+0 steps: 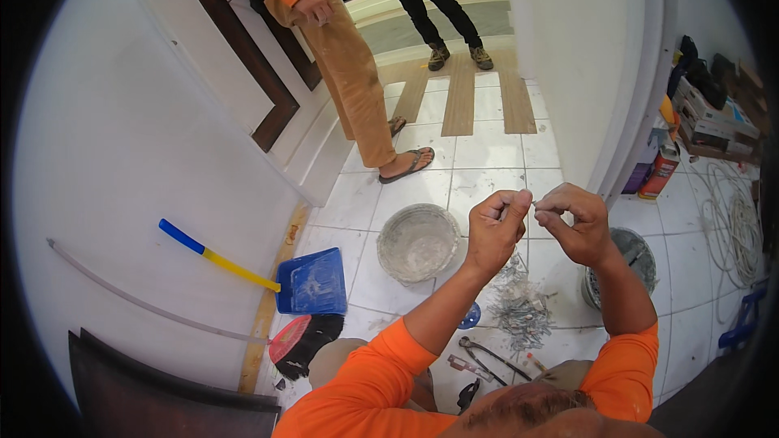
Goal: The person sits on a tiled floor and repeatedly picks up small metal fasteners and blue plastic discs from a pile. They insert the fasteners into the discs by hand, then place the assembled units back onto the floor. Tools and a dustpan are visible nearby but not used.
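Both my hands are raised close together over the tiled floor. The thumb and fingers of my left hand [501, 225] are pinched closed. Just beside it, my right hand [579, 221] pinches a tiny piece at its fingertips, too small to name. Below and between my forearms lies a loose heap of small grey metal pieces [523, 316], which look like screws or wall plugs. Near the heap are a round blue object [470, 316] and long-handled pincers [480, 357]. A grey bucket [635, 255] stands partly behind my right forearm.
A round, dusty grey basin [418, 243] sits ahead. At left are a blue dustpan [312, 282] and a red-and-black broom [304, 345]. Two people stand by the doorway, near wood-look planks [460, 101]. At right are a red can [660, 170] and coiled cable [732, 227].
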`<action>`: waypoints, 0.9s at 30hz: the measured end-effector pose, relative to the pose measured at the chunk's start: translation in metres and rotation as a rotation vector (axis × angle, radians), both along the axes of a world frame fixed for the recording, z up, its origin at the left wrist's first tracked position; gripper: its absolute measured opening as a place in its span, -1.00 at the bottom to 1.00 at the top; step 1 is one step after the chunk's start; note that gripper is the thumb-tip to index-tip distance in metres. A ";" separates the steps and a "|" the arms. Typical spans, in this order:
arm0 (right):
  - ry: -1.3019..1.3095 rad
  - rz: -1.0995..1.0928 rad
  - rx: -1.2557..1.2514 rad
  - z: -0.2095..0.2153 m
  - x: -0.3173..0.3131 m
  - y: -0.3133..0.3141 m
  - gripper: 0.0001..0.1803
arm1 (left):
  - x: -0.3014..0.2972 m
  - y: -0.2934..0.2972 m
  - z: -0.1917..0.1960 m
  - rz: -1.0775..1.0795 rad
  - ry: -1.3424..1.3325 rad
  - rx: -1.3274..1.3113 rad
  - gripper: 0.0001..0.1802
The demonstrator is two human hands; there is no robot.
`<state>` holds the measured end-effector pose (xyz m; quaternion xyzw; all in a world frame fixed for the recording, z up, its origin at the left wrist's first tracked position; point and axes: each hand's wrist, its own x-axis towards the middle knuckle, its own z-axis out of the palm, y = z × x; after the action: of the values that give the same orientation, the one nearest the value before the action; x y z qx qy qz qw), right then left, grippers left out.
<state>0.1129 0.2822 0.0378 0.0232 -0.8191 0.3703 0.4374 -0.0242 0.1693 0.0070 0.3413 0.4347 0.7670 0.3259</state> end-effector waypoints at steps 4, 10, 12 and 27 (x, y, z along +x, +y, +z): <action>0.003 -0.064 -0.136 -0.004 -0.004 -0.005 -0.90 | -0.002 -0.003 -0.001 -0.047 0.058 -0.067 -0.69; -0.082 0.105 -0.192 -0.001 0.003 0.005 -0.90 | -0.004 -0.003 -0.004 -0.096 0.116 -0.049 -0.69; -0.166 0.220 -0.464 0.001 0.006 0.004 -0.89 | -0.004 -0.003 -0.005 -0.092 0.126 -0.029 -0.71; -0.069 -0.066 0.037 -0.018 -0.009 0.003 -0.97 | -0.006 0.003 -0.011 -0.023 0.043 -0.067 -0.75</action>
<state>0.1041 0.2855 0.0198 -0.0085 -0.8407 0.3410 0.4205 -0.0301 0.1719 -0.0036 0.3515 0.4630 0.7408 0.3365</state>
